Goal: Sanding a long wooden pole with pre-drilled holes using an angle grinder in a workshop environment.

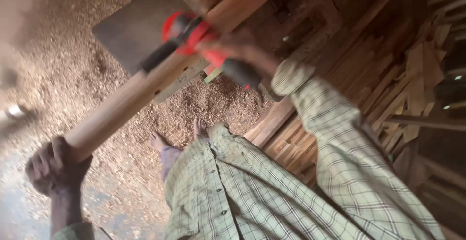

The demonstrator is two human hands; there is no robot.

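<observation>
Sawdust covers the floor; our left hand clamps the wooden post steady, right hand grips the red power tool against it.

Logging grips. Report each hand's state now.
Left hand: closed around the end of the wooden post.
Right hand: blurred, on the red power tool; grip unclear.

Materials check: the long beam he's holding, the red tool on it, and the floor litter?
Long beam: wood, smooth, tan, unfinished-looking, with small drilled holes; the left hand grips its end. Red tool under the right hand: apparently moulded plastic housing with black, maybe rubbery grips; blurred. Floor litter: wood shavings and sawdust, pale and flaky.
</observation>
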